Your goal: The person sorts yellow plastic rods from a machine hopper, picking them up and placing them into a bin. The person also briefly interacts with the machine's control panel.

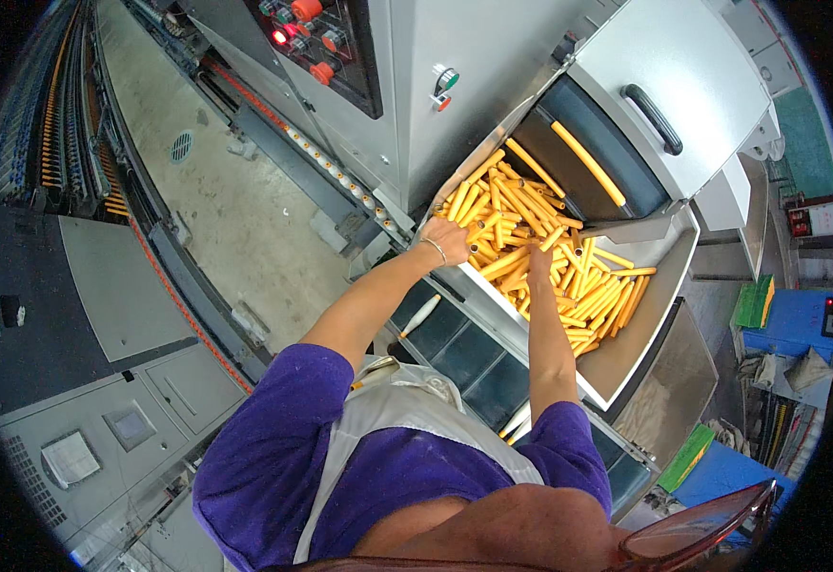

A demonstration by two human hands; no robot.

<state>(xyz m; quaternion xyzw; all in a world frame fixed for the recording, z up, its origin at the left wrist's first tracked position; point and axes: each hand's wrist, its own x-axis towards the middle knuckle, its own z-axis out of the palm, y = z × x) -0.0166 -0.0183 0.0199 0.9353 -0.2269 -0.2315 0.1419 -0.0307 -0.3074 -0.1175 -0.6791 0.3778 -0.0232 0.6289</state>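
My left hand [446,240], with a bracelet at the wrist, is curled at the near left corner of a light metal bin [631,365]. Its fingers meet the pile of yellow hollow bobbin tubes [524,207]; whether they grip a tube or the rim is hidden. Deeper in the pile is my right hand [540,259], its fingers mostly covered by tubes. One tube [551,239] lies right at its fingertips. The tubes are heaped at many angles, with more lined up towards the bin's right side.
Behind the pile, a dark conveyor belt [588,136] carries a yellow tube [588,164] under a grey cover with a black handle [651,119]. Dark compartments [463,354] below the bin hold white yarn bobbins [421,316]. A machine cabinet with control buttons [316,43] stands at left.
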